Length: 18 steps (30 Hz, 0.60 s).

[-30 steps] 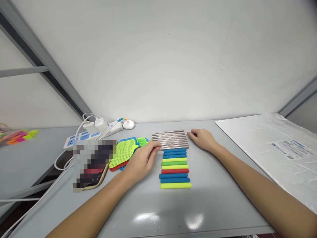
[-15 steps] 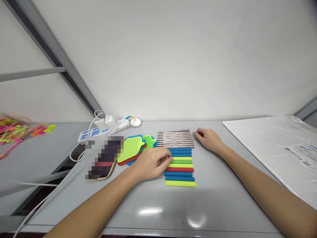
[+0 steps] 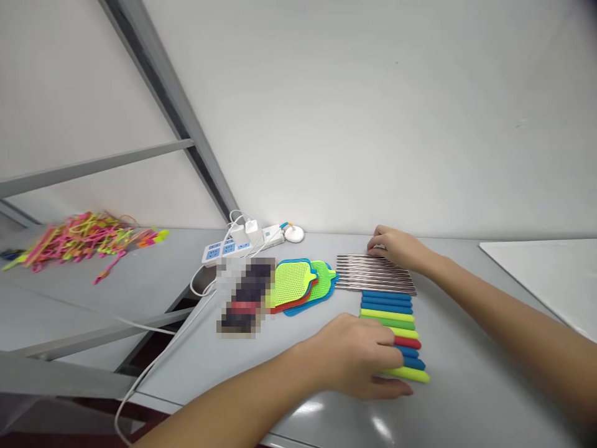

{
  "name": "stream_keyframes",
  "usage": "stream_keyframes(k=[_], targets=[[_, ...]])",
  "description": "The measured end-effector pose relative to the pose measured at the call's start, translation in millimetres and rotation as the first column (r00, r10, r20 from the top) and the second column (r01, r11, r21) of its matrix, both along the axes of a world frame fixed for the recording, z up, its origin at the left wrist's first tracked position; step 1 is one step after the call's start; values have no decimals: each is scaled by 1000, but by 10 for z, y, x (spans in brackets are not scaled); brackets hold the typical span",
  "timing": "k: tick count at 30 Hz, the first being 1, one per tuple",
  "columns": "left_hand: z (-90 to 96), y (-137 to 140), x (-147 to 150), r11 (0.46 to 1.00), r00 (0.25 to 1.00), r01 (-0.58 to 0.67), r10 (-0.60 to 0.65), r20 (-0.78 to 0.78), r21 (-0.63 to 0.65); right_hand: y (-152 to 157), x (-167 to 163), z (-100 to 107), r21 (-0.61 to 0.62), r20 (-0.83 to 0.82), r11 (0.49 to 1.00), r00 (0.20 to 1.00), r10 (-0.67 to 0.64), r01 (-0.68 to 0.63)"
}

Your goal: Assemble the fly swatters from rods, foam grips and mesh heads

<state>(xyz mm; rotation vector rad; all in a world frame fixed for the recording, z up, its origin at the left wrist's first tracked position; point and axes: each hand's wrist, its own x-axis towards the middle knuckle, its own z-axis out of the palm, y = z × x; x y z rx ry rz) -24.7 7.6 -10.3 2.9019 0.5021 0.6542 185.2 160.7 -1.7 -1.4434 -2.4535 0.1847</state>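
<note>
My left hand reaches over the near end of a row of coloured plastic tubes, blue, yellow, green and red. Its fingers lie across the nearest tubes, and its thumb is apart on the near side of the front yellow tube. Behind the row, thin silvery metal rods lie side by side. My right hand is at their far edge, fingers curled and closed on the rearmost rod; the grip is partly hidden. Left of the rods are overlapping perforated fly swatter heads in yellow, green, red and blue.
A pixelated phone lies left of the swatter heads. Behind it are a power strip with white plugs and cables, and a round white device. Tangled bright strands lie far left beyond a metal frame. A white sheet-like package is at right.
The view has turned left. My left hand has moved from the tubes' left ends to the nearest tubes. My right hand has gone from beside the rods to their far edge.
</note>
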Motion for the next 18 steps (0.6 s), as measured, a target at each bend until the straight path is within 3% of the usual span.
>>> stream_keyframes(k=[6,11,15,18], targets=[[-99,-1,11,993,998,37,-42,39,108,140,-78,18,-38,116,992,985,127,-124],[-116,10,26,992,998,49,-52,21,120,137,-83,88,66,159,987,978,135,-147],[-104,4,33,991,996,92,-90,-23,102,-97,-6,247,241,100,970,995,0,-25],[-71,-17,36,990,994,104,-102,-28,91,-460,133,278,435,-100,885,985,-137,167]])
